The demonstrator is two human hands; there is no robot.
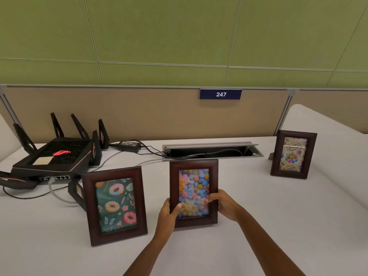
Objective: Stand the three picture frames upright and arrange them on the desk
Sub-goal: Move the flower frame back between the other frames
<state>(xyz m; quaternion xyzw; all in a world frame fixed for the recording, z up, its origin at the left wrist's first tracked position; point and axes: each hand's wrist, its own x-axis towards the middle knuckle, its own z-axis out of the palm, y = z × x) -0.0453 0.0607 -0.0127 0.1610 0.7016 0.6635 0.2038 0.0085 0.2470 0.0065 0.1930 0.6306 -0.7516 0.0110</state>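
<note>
Frames, three of them with dark wood borders, were all upright on the white desk (239, 226) in the head view, the only view there was. The donut frame (114, 206) stood at lower left of centre, just in front of a black router (53, 156) whose cables trailed across the desk. The balloon frame (292, 154) stood well apart at the right, near the desk's far edge. The flower frame (193, 193) was in the middle of the picture, in front of a grey cable tray (213, 149) sunk into the desk.

Both hands were on that middle one. The left hand (168, 213) gripped its lower left edge with the thumb lying over the glass; the right hand (225, 205) was closed on its right edge, fingers curled onto the front. Whether the frame's foot sat fully on the desk, or its back stand was out, I could not tell from where the camera looked.

To my eye the standing-up was nearly done and the step in hand was settling this last frame into place. The next move, I judged, called for easing both hands off slowly, checking that the frame held on its own stand. After that the row looked uneven: the balloon frame sat much farther off than the other two, so some shifting might have been wanted to even the spacing, keeping clear of the router's cables.
</note>
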